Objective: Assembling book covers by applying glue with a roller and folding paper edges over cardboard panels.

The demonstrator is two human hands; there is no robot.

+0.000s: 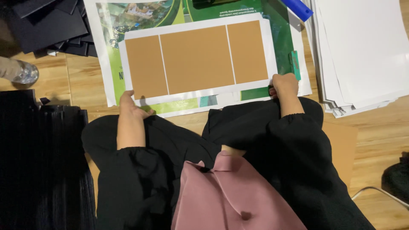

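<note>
left hand (128, 104): pinching the white sheet (198, 59) with three tan panels by its near-left corner
right hand (284, 85): gripping its near-right corner
underneath: green poster (277, 30), wood floor (379, 132)

A stack of white sheets (362, 51) lies at the right on the wooden floor (379, 136), with a blue tool (298, 8) beside it. Black boards (47, 25) are piled at top left, near a clear plastic bottle (23, 72)
</note>
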